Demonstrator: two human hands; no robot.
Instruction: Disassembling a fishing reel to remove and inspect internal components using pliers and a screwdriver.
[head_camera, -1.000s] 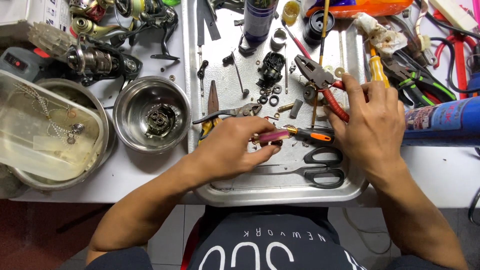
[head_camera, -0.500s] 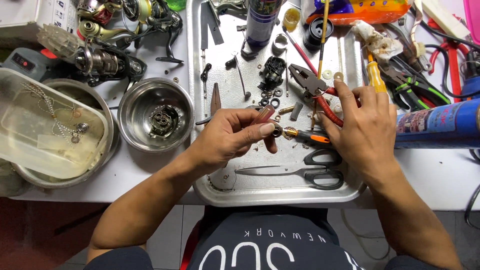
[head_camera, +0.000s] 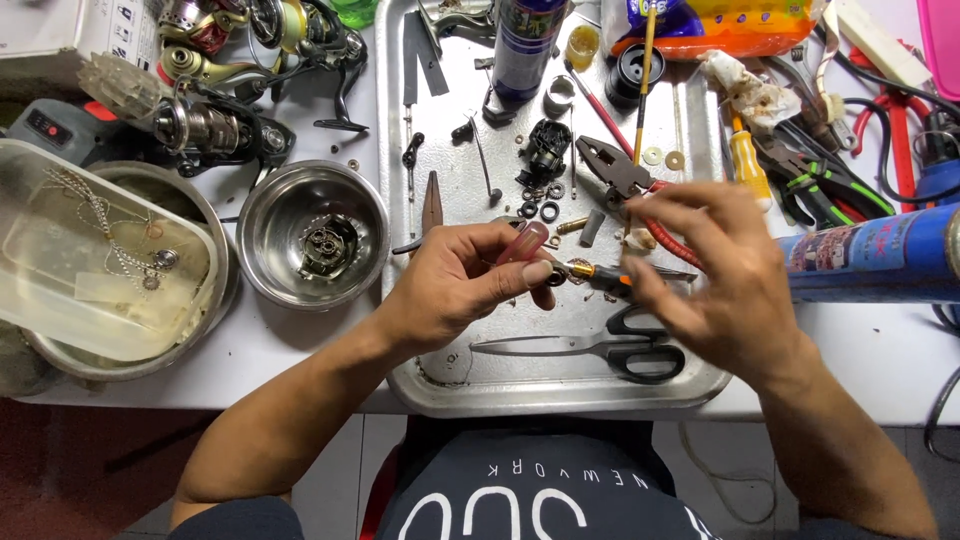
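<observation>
Left hand: thumb and fingers pinched on a small dark round part, held above the middle of the metal tray; a reddish translucent piece also sits in the same fingers. Right hand: fingers spread and loose, grasping nothing, hovering just right of the part, blurred. Beneath, on the tray: orange-handled screwdriver; black-handled scissors; red-handled pliers; loose washers and rings. Left of the tray: steel bowl holding a small gear assembly; clear plastic tub; fishing reels behind. Far right: blue cylinder.
</observation>
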